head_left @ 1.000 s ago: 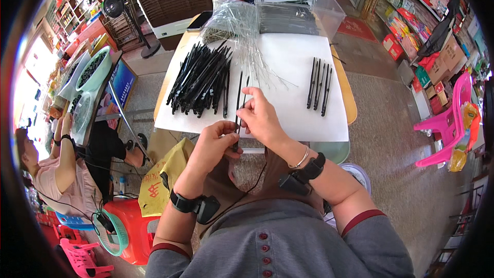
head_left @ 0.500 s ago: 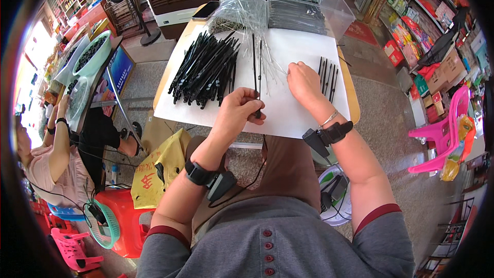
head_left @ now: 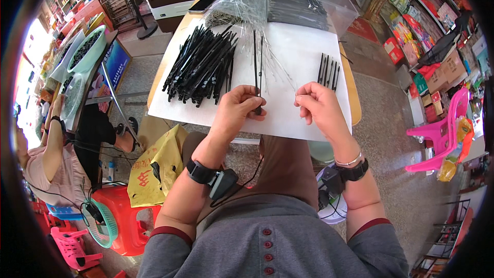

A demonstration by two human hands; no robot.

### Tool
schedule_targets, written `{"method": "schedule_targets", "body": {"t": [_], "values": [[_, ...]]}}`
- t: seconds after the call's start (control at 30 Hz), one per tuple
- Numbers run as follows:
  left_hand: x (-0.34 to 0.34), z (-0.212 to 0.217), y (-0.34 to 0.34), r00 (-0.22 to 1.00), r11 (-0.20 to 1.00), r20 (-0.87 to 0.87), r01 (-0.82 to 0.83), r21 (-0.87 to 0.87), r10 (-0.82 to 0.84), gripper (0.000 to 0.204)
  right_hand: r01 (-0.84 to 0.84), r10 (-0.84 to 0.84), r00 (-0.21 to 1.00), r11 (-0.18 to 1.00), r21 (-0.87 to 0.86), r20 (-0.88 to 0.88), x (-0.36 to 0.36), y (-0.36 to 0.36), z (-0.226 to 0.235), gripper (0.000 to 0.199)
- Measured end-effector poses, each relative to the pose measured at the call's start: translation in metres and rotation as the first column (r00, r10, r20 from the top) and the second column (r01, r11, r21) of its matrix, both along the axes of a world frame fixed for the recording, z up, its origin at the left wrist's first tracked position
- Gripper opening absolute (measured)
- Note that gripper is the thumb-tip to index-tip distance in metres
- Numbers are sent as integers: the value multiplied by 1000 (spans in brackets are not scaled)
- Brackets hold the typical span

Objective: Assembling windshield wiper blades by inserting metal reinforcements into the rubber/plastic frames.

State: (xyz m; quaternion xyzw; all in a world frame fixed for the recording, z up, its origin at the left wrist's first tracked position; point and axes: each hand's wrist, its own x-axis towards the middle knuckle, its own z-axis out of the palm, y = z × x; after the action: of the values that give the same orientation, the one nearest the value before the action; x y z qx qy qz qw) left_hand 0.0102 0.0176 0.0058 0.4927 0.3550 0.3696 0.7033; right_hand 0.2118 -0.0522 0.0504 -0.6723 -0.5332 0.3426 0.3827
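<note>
My left hand (head_left: 240, 106) is closed round two thin black rods (head_left: 256, 67) that stand up from its fingers over the white sheet. To its right, my right hand (head_left: 320, 105) is curled, thumb and fingertips pinched together beside the ends of several thin wires (head_left: 277, 67). Whether a wire is between those fingertips is too fine to make out. Left of my hands lies a large heap of black rods (head_left: 200, 67). Beyond my right hand, several black rods (head_left: 328, 72) lie in a row.
A white sheet (head_left: 303, 46) covers the wooden table. At its far side are a clear plastic bag (head_left: 242, 5), a clear bin (head_left: 334, 13) of dark rods and a phone (head_left: 203, 3). Another person (head_left: 56, 159) sits at the left beside a basin (head_left: 87, 51) of black pieces.
My right hand has drawn back toward me from the wires, its fingers now curled in a pinch. My left hand still holds the rods upright in nearly the same place.
</note>
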Motion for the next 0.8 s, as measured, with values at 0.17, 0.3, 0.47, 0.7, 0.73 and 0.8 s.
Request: {"method": "schedule_targets", "body": {"t": [0.17, 0.3, 0.47, 0.7, 0.73, 0.8], "values": [[-5, 2, -3, 988, 985, -16, 154, 75, -153, 20, 148, -9, 617, 983, 105, -787, 2, -6, -25, 9], [-8, -2, -1, 982, 979, 4, 189, 82, -190, 22, 182, -13, 585, 976, 116, -811, -10, -3, -32, 9], [-9, 2, -1, 968, 965, 10, 250, 78, -252, 23, 256, -17, 623, 949, 183, -782, -19, 5, -41, 8], [-10, 2, 0, 967, 966, 40, 249, 68, -252, 22, 204, 26, 661, 956, 213, -750, -30, 2, -38, 11], [-9, 2, 0, 965, 964, 38, 256, 75, -260, 22, 219, 27, 666, 948, 229, -746, -31, 1, -36, 10], [-9, 2, -1, 960, 958, 41, 273, 90, -277, 21, 241, 25, 675, 937, 253, -738, -32, -2, -36, 10]]}}
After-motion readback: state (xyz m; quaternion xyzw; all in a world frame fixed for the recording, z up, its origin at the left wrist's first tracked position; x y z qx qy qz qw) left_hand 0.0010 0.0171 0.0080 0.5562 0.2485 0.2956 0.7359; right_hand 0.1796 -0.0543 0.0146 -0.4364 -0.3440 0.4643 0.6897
